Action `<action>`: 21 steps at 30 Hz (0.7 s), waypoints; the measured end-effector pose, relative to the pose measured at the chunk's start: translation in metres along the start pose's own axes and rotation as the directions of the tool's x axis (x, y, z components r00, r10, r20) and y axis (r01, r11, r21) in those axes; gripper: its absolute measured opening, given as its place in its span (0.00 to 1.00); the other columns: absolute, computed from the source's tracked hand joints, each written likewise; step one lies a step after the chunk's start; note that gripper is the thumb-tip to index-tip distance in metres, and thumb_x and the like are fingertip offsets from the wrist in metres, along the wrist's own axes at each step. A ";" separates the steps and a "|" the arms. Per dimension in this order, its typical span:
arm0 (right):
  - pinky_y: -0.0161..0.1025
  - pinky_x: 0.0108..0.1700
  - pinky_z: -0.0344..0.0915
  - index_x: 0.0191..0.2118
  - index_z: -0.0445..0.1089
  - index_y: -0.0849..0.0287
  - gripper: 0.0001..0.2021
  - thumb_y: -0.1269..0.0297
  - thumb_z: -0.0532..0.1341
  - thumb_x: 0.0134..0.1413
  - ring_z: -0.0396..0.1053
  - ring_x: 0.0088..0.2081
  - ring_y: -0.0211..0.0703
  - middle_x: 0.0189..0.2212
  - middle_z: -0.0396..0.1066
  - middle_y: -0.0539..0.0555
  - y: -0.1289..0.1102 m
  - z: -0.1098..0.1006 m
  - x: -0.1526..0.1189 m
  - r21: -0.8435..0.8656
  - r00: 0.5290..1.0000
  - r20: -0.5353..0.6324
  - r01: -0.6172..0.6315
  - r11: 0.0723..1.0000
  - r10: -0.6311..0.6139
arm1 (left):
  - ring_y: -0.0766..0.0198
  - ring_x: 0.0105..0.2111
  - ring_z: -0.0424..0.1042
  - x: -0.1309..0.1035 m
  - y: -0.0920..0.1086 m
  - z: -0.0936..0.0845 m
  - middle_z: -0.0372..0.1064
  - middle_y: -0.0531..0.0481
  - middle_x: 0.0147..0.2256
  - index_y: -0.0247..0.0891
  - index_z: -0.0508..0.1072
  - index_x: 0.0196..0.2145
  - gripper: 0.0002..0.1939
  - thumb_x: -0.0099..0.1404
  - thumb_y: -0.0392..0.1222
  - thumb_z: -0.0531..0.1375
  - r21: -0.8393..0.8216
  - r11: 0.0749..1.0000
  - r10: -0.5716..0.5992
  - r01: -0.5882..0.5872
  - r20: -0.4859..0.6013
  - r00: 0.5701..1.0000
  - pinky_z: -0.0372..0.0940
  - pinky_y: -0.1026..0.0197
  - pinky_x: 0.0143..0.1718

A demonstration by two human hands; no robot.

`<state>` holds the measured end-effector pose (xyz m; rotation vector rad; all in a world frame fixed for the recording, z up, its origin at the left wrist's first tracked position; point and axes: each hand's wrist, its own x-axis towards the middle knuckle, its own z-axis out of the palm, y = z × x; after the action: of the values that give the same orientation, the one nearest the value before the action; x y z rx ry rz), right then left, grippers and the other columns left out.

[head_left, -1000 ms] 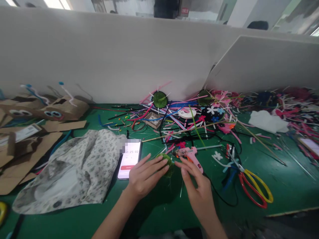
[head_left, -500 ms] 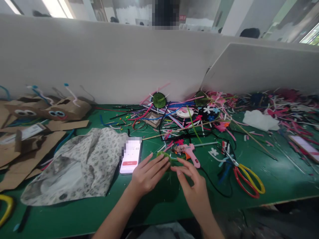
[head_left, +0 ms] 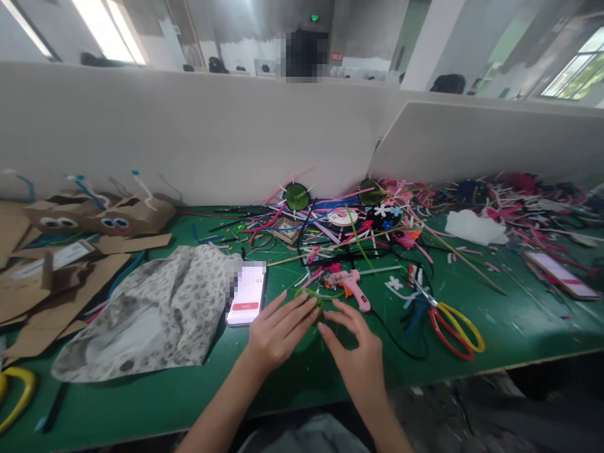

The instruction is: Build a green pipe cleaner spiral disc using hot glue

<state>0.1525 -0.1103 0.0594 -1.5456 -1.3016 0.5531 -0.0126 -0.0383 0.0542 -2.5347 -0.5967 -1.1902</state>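
My left hand [head_left: 282, 330] lies palm down over a small coil of green pipe cleaner [head_left: 302, 293], its fingers pressed together on it. The fingers cover most of the coil. To the right, my right hand [head_left: 356, 343] has thumb and forefinger apart, close to the coil's right side, with nothing plainly between them. A loose green strand runs right from the coil toward the pink hot glue gun [head_left: 357, 290], which lies on its side just beyond my right hand.
Scissors [head_left: 455, 327] with red and yellow handles lie right. A phone [head_left: 246, 296] and patterned cloth [head_left: 160, 314] are left, near cardboard pieces [head_left: 70, 302]. Pipe cleaners and round green-centred pieces [head_left: 296, 196] heap along the white partition [head_left: 212, 138]. Another phone [head_left: 564, 275] lies far right.
The view has tilted up and shifted slightly right. My right thumb and forefinger have spread a little wider beside the green coil; my left hand stays on it.
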 end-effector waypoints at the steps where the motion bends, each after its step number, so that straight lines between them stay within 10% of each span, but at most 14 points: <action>1: 0.44 0.47 0.69 0.48 0.68 0.56 0.17 0.57 0.63 0.55 0.75 0.41 0.47 0.38 0.77 0.54 0.001 0.001 0.002 -0.006 0.999 -0.038 -0.002 1.000 0.001 | 0.59 0.50 0.74 0.000 0.002 0.001 0.76 0.46 0.47 0.36 0.74 0.47 0.13 0.68 0.31 0.56 -0.002 1.000 -0.001 0.001 -0.006 1.000 0.59 0.53 0.60; 9: 0.41 0.42 0.66 0.40 0.69 0.56 0.10 0.56 0.58 0.59 0.71 0.37 0.44 0.35 0.73 0.54 0.013 -0.018 0.006 -0.086 0.978 -0.193 0.064 0.994 -0.080 | 0.60 0.42 0.78 -0.001 -0.004 -0.002 0.80 0.49 0.40 0.40 0.77 0.40 0.10 0.64 0.29 0.60 -0.025 0.987 -0.159 0.157 -0.130 0.979 0.68 0.56 0.50; 21: 0.37 0.40 0.64 0.54 0.63 0.55 0.15 0.58 0.54 0.64 0.69 0.33 0.41 0.26 0.69 0.47 -0.008 0.002 0.015 -0.108 0.972 0.157 0.195 0.975 -0.177 | 0.60 0.44 0.78 -0.001 -0.002 -0.003 0.79 0.46 0.41 0.38 0.77 0.42 0.09 0.66 0.32 0.60 -0.061 0.991 -0.128 0.120 -0.145 0.981 0.67 0.55 0.52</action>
<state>0.1521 -0.0960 0.0691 -1.4829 -1.6013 0.4818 -0.0155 -0.0380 0.0554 -2.4539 -0.7044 -1.4409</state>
